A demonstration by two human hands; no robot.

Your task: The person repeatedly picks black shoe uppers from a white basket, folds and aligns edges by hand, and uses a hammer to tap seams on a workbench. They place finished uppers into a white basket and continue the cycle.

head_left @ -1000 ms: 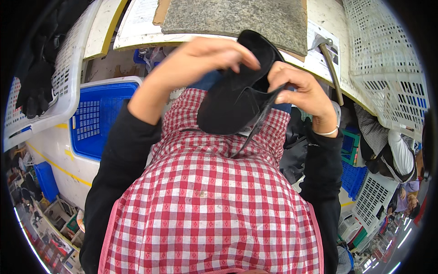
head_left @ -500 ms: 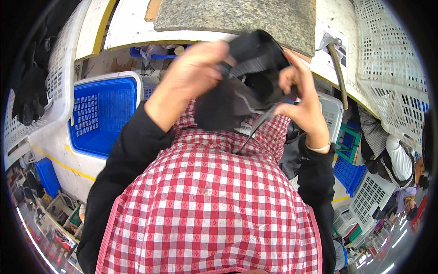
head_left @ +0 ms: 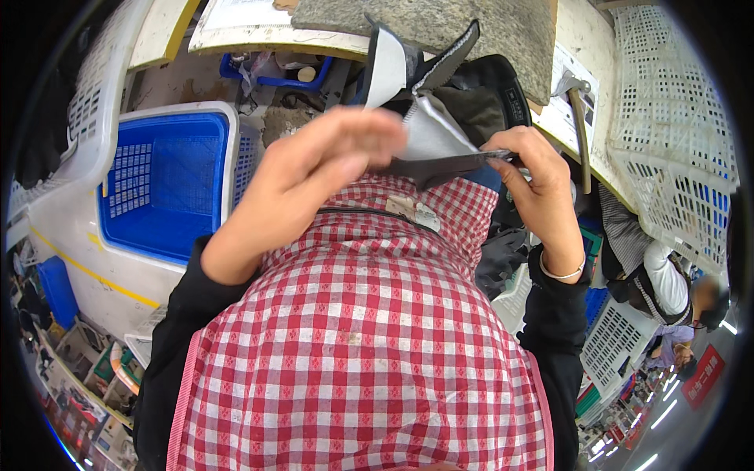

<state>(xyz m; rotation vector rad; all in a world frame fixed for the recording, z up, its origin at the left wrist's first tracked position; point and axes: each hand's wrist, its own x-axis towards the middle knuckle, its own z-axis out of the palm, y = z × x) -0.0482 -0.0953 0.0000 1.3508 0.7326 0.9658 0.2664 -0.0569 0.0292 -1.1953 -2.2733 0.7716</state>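
Observation:
A black stitched piece with pale grey lining, which looks like a shoe upper (head_left: 442,129), is spread out in front of my apron. Two of its flaps stick up at the far side, and zigzag stitching runs along its edges. My right hand (head_left: 536,174) pinches its right corner between thumb and fingers. Close to its left side is my left hand (head_left: 314,169), fingers stretched out and blurred at the tips, with nothing visible in them. Behind the upper, a darker black item (head_left: 503,90) shows partly; what it is I cannot tell.
A stone slab (head_left: 487,31) lies on the white worktable ahead, with a hammer (head_left: 580,118) at its right. A blue basket (head_left: 169,228) stands at left. White perforated baskets (head_left: 667,102) flank both sides. Another person (head_left: 667,282) is at the far right.
The black piece has been unfolded, and its pale lining and flaps now show. My left hand has come off it and moved slightly down; my right hand now pinches its corner.

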